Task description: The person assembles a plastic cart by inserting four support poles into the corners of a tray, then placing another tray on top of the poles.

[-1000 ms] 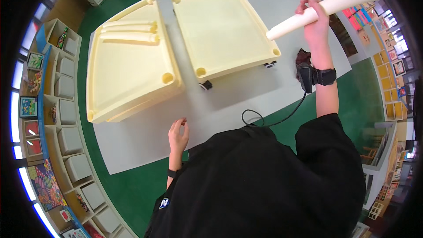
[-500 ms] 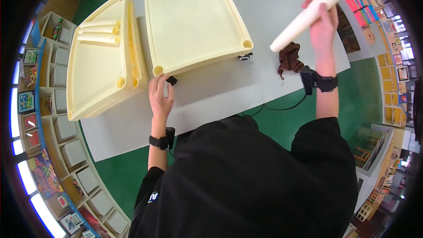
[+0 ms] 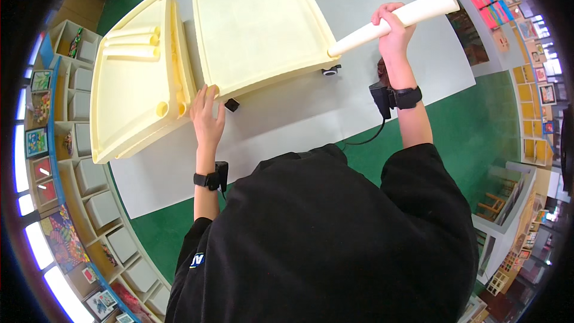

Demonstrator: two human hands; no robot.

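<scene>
A cream plastic shelf tray [image 3: 260, 24] on small black casters [image 3: 330, 70] stands in the middle of the table. My right hand [image 3: 394, 31] is wrapped round a white tube [image 3: 427, 9]. The tube slants down to the left, its lower end at the tray's near right corner socket; whether it sits inside the socket I cannot tell. My left hand [image 3: 207, 116] rests with fingers stretched at the tray's near left corner, covering most of the socket there. Left of it lie further stacked cream trays [image 3: 128, 93], with several loose tubes [image 3: 131, 52] on top.
The trays stand on a light grey table [image 3: 287, 107]. A crumpled brown cloth [image 3: 382, 70] lies partly hidden behind my right wrist. Shelves with white bins [image 3: 101, 208] line the left side. A black cable [image 3: 368, 141] hangs from the right wrist device.
My right hand has brought the tube left, so its lower end now meets the tray's corner. My left hand has shifted slightly left and up. The tray has moved a little left.
</scene>
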